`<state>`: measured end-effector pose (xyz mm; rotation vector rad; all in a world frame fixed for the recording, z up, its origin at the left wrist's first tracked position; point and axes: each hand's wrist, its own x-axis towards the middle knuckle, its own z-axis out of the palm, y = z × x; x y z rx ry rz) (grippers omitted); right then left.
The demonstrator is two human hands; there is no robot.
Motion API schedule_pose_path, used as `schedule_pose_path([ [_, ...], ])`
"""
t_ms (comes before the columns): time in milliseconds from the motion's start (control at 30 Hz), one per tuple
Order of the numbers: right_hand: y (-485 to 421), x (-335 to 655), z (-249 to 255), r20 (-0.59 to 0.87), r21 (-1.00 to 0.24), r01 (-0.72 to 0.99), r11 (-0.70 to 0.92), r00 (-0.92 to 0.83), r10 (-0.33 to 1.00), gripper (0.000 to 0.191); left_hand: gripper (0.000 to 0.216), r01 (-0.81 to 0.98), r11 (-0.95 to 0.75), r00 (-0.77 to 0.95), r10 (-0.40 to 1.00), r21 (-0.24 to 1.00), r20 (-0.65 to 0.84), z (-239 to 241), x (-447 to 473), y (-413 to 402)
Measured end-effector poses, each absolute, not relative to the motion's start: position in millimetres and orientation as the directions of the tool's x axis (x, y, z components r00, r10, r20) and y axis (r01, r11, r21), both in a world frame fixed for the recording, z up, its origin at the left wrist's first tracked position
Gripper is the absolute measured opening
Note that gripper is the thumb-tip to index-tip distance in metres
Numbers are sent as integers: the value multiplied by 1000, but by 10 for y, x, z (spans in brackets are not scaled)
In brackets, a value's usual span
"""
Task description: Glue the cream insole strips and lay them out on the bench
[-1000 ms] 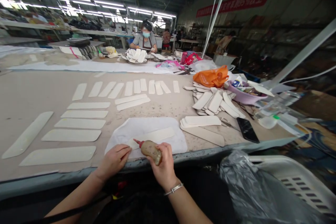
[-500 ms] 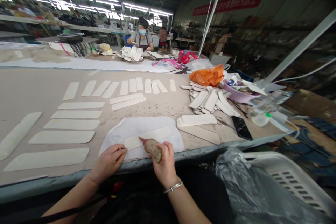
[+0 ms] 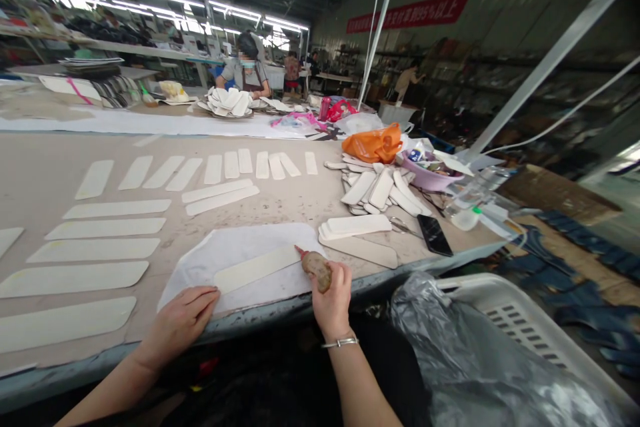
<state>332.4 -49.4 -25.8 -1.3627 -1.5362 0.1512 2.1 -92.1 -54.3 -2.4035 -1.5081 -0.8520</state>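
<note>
My right hand (image 3: 334,297) is wrapped round a small brown-stained squeeze bottle (image 3: 318,270) with a red nozzle. The nozzle tip points left, at the right end of a pale flat strip (image 3: 257,269); whether it touches cannot be made out. Under the strip lies a white sheet (image 3: 200,260), near the table's front edge. My left hand (image 3: 183,320) is closed at the strip's left end, thumb and fingers together on its corner. Similar strips (image 3: 95,250) lie spread out in rows to the left and further back.
On the right are a loose pile of strips (image 3: 375,187), a small stack (image 3: 357,225), a black phone (image 3: 435,235), an orange bag (image 3: 373,143) and a purple basin (image 3: 430,179). A white basket (image 3: 530,333) with grey plastic stands below the edge. A co-worker (image 3: 245,70) sits across the table.
The bottle in my right hand has travelled rightward along the strip, from near its middle to its right end. My left hand stays at the left end. The whole view has shifted.
</note>
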Motion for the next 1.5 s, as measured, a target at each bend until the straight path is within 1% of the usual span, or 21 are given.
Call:
schedule_pose_path([
  [133,-497,3366,-248,611,-644,687,338,195,767,33,25,873,-453,295,785,180,545,-525,36,-927],
  [233,-552,3310,-218,633,-641,666,382,176,754,34,25,878,-443,292,797,182,529,-499,59,-936],
  [367,-669,3072,-166,628,-672,534,513,44,777,37,24,881,-437,294,806,181,514,-481,83,-950],
  [433,-729,2911,-149,599,-708,449,545,-29,800,39,23,884,-434,295,808,176,511,-480,89,-954],
  [567,-806,2633,-152,541,-755,360,547,-128,831,40,22,883,-440,301,799,165,520,-460,110,-961],
  [900,-895,2595,-149,468,-799,313,513,-213,858,45,23,886,-423,279,814,191,509,-383,165,-959],
  [1067,-993,2672,-112,448,-806,310,504,-238,862,45,23,883,-423,279,820,200,500,-418,145,-955],
  [1233,-989,2791,-96,448,-801,343,491,-200,871,44,23,882,-431,286,812,191,509,-467,104,-944],
  [1367,-936,2987,-113,467,-769,438,465,-110,877,41,25,882,-431,283,809,192,515,-470,94,-938],
  [1500,-858,3238,-132,501,-711,566,417,-8,865,37,26,882,-436,290,800,177,526,-477,85,-935],
])
